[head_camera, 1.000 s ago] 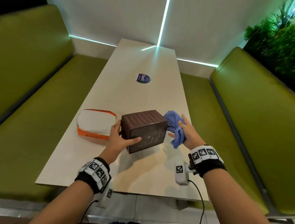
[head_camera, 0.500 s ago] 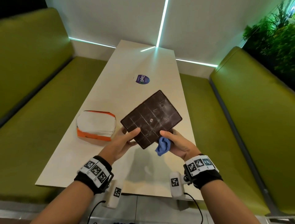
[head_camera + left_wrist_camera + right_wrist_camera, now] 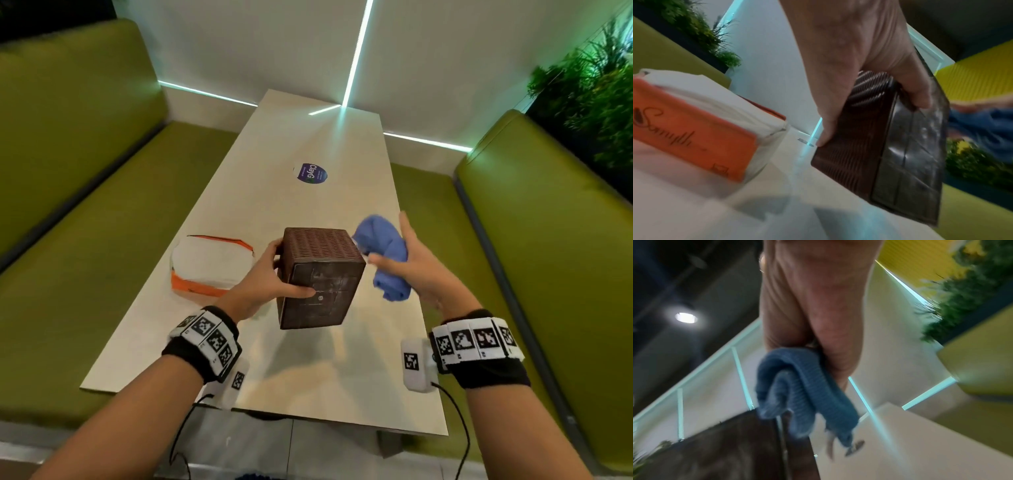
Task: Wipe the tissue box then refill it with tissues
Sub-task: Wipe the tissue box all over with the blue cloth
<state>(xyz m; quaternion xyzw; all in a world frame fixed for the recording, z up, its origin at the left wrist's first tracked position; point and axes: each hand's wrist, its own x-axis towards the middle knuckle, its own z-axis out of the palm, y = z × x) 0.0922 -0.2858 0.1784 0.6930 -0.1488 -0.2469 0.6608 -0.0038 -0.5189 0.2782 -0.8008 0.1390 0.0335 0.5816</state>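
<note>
A dark brown woven tissue box [image 3: 320, 274] is held above the table by my left hand [image 3: 270, 279], thumb on its smooth bottom panel and fingers round the far side. The left wrist view shows the same box [image 3: 900, 146] in that hand's grip. My right hand [image 3: 411, 260] holds a bunched blue cloth [image 3: 385, 253] against the box's right side; the right wrist view shows this cloth [image 3: 803, 386] hanging beside the box [image 3: 735, 451]. A pack of white tissues in an orange wrapper [image 3: 210, 263] lies on the table left of the box, and appears as the tissue pack [image 3: 694, 123] in the left wrist view.
The long white table [image 3: 308, 144] carries a round purple sticker [image 3: 310, 173] further back. Green benches [image 3: 548, 240] run along both sides. Plants [image 3: 589, 85] stand at the far right. A white wall with lit strips closes the table's far end.
The box was turned from showing its flat bottom face back to a side-up pose. My right hand moved from under the box up to its right side with the cloth.
</note>
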